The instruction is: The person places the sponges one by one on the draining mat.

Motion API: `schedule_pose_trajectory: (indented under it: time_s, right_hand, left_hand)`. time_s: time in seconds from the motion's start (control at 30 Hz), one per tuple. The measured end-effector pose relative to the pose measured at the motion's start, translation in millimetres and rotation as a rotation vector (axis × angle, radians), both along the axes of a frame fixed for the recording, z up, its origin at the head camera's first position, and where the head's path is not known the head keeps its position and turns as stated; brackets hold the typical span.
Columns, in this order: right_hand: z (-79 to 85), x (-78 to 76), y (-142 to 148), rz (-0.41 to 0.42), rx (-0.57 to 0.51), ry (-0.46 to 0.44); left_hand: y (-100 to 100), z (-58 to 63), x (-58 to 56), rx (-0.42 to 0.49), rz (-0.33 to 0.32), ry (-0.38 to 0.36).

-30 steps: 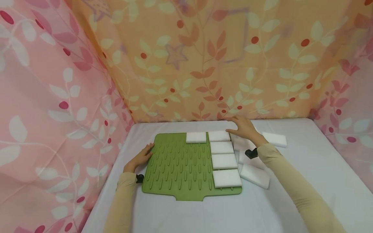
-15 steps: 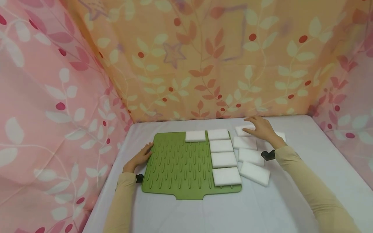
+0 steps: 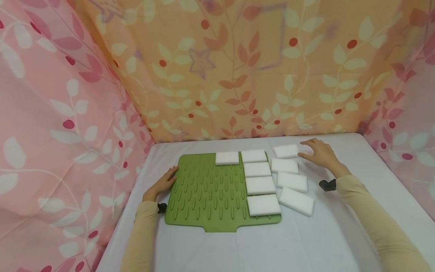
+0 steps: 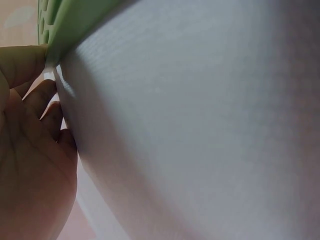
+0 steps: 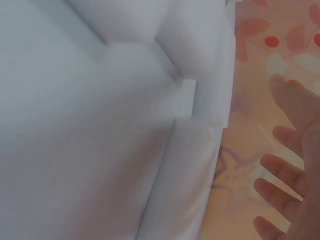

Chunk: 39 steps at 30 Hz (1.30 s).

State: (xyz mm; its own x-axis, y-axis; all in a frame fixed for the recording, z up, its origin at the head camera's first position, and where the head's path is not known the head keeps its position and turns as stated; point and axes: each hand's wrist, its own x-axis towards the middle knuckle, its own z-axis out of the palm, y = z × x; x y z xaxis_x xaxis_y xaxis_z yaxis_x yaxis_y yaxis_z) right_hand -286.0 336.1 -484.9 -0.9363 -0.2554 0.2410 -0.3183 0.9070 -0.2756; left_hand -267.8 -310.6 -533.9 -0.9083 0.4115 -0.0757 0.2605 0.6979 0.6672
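Observation:
A green ridged mat [image 3: 207,189] with a front tab lies on the table. My left hand [image 3: 164,184] rests along its left edge with fingers extended; the left wrist view has the thumb [image 4: 22,65] at the green edge. White sponge-like blocks form a column on the mat's right side, the nearest block [image 3: 264,205] at the front, and another block [image 3: 227,158] lies at the back. My right hand [image 3: 321,154] is right of the loose back block [image 3: 286,151], fingers spread. A white block [image 5: 185,180] lies near those fingers in the right wrist view, mostly hidden by the hand from the head.
More loose white blocks lie right of the mat, including a tilted front one [image 3: 296,201]. The table [image 3: 204,253] has a white cloth. Floral curtains [image 3: 238,75] stand behind and at both sides.
My right hand has moved rightward from above the mat's back right corner, past the loose blocks, uncovering several of them. The left hand stays at the mat's edge.

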Motion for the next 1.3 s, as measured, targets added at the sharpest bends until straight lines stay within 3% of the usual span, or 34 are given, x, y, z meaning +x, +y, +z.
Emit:
schedule_pose_trajectory:
  time_s: [0.3, 0.53, 0.93, 1.3]
  right_hand:
    - [-3.5, 10.2, 24.7, -0.04, 0.025, -0.058]
    - [-12.1, 13.2, 44.7, -0.067, 0.008, -0.12]
    - [-25.9, 16.1, 69.1, -0.071, 0.01, -0.178]
    - [-26.1, 19.8, 76.3, -0.044, 0.0, -0.219]
  left_hand:
    - [1.4, 3.7, 3.2, 0.005, 0.0, 0.005]
    - [-1.9, -0.2, 2.4, 0.037, -0.042, 0.04]
    - [0.8, -2.5, 3.0, -0.008, 0.009, 0.031]
    - [3.1, 2.0, 4.7, -0.023, 0.02, 0.021]
